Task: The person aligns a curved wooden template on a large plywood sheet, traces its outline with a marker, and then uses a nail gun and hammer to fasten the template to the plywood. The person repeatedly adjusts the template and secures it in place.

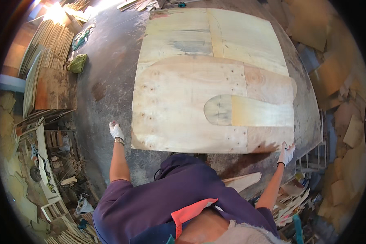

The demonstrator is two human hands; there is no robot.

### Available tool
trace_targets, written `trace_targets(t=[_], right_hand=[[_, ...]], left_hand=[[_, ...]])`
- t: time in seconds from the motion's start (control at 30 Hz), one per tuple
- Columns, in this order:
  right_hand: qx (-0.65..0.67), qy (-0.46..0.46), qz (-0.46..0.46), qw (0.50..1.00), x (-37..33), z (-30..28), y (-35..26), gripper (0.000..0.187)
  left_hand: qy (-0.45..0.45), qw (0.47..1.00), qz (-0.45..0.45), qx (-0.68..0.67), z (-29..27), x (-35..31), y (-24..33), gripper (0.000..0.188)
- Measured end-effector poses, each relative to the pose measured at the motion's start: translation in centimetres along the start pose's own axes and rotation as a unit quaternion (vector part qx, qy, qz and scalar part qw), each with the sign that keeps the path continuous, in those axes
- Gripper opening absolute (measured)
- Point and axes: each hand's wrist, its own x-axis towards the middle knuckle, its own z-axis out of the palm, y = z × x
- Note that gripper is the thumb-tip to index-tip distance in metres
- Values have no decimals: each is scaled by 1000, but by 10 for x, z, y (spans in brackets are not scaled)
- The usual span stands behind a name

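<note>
Plywood sheet (pixel 187 101) flat on tabletop (pixel 105 81), long axis running away, left hand (pixel 116 131) beside near corner, right hand (pixel 286 153) pinching opposite corner, left grip unclear.

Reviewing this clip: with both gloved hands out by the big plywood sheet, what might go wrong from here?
The right hand touches only the plywood sheet's near corner, while the left hand rests on the table beside it, so the sheet may pivot if moved. That corner sits near the table's edge and might slide off. Loose veneer scraps below could trip someone.
</note>
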Motion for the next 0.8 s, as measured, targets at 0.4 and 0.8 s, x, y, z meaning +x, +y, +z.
trace_targets(t=[0.4, 0.8], right_hand=[[-236, -64, 20, 969, 136, 26, 35, 84], [-290, -70, 25, 954, 180, 51, 95, 73]], left_hand=[[-172, 948, -97, 250, 48, 33, -67, 25], [-289, 899, -94, 317, -2, 40, -8, 34]])
